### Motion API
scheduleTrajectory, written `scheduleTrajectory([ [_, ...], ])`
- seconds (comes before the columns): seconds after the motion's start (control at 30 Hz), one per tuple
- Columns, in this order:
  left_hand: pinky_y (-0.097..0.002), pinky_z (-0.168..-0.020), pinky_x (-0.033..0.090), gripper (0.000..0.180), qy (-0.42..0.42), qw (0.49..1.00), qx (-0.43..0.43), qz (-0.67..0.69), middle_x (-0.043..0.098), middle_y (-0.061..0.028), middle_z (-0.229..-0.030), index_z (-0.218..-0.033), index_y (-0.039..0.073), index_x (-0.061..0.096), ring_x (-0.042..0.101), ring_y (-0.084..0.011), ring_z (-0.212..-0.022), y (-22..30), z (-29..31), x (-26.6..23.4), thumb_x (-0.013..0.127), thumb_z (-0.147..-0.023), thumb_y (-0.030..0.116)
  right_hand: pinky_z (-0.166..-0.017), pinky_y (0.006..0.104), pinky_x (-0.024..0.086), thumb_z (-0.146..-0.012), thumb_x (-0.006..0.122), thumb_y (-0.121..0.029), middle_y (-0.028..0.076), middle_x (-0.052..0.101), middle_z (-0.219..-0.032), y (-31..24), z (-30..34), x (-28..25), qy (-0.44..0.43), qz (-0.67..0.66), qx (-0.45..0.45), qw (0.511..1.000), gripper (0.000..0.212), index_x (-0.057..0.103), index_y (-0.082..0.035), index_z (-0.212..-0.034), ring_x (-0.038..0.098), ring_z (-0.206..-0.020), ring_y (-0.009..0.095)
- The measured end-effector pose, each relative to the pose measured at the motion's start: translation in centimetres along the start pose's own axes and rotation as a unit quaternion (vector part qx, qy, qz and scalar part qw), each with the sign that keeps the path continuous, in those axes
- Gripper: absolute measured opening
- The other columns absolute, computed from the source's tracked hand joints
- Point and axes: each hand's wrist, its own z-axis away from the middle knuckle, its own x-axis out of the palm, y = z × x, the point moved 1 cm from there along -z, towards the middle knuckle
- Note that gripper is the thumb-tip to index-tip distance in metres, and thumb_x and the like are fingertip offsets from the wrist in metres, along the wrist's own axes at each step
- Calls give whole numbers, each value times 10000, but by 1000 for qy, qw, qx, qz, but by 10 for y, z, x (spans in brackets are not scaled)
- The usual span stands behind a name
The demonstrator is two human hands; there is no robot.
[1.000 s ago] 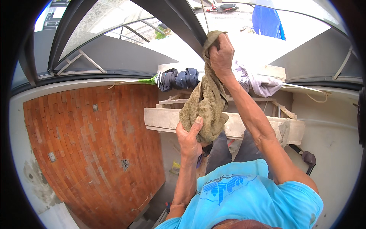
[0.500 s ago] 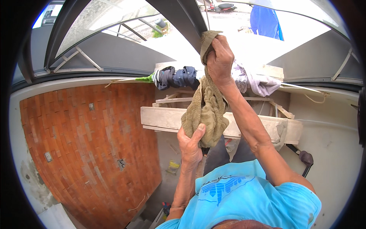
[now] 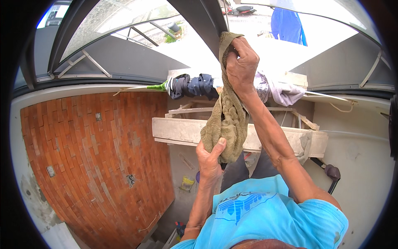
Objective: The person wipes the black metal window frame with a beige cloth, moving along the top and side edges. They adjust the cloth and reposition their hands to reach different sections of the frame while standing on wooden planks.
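Brickwork [image 3: 95,166]: at 8 o'clock, well apart from the hands.
Board [image 3: 178,130]: pale, running from 9 to 3 o'clock, partly hidden behind the towel [image 3: 213,128] and right forearm.
Towel: olive, near centre, drawn lengthwise from about 1 o'clock to 6 o'clock between both hands; upper part narrow, lower part bunched.
Dark clothes [image 3: 195,86]: at 12 o'clock, beyond the towel.
Lilac cloth [image 3: 286,94]: at 2 o'clock, to the right of the raised wrist.
Right hand [image 3: 242,66]: at 1 o'clock; grip clenched on the towel's upper part, a flap standing past the fingers.
Left hand [image 3: 208,161]: at 6 o'clock; grip grasping the lower end, thumb on top, fingers largely hidden.
Handling, judged: pull evenly between the two grips; gather the loose lower folds into the left palm; hold the towel off the board and clear of the clothes.
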Motion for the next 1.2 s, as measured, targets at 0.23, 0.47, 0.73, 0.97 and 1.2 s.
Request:
scheduleTrajectory([
  [0.23, -305, -885, 545, 350, -28, 999, 22, -2, 686, -109, -1121, -1240, -48, 585, 665, -140, -975, 13, -5, 5, 686, -923, 61, -819, 384, 538, -782, 457, 117, 121, 694, -977, 3, -1, 4, 26, -15, -56, 998, 372, 678, 25, -1066, 702, -893, 278],
  [0.47, -312, -914, 532, 367, -32, 999, 0, -13, 678, -109, -1143, -1256, -48, 571, 656, -149, -1007, -14, -12, -7, 681, -926, 70, -743, 384, 522, -760, 565, 86, 154, 654, -886, 75, 44, 3, -69, 32, 72, 994, 234, 664, 21, -962, 661, -813, 305],
  [0.73, -311, -909, 536, 359, -20, 1000, -1, -4, 678, -114, -1148, -1245, -46, 580, 658, -147, -1005, -5, 0, 1, 689, -924, 73, -687, 414, 515, -725, 638, 30, 131, 609, -916, -15, -19, 14, 11, -13, -16, 1000, 205, 618, -21, -922, 648, -785, 315],
  [0.97, -310, -908, 539, 349, -43, 998, 22, 29, 680, -105, -1144, -1239, -43, 583, 659, -140, -1004, 12, -4, 11, 692, -924, 62, -629, 419, 511, -719, 689, -14, 109, 591, -918, -19, -25, 28, 74, 84, -51, 992, 229, 570, -50, -912, 632, -727, 326],
  [1.2, -308, -930, 522, 387, -5, 999, 31, 22, 677, -98, -1152, -1268, -37, 568, 652, -142, -1006, 1, -6, -9, 699, -921, 71, -662, 437, 505, -766, 723, -61, 123, 600, -864, 56, 38, 34, 33, 154, 99, 982, 194, 566, -41, -879, 641, -740, 333],
])
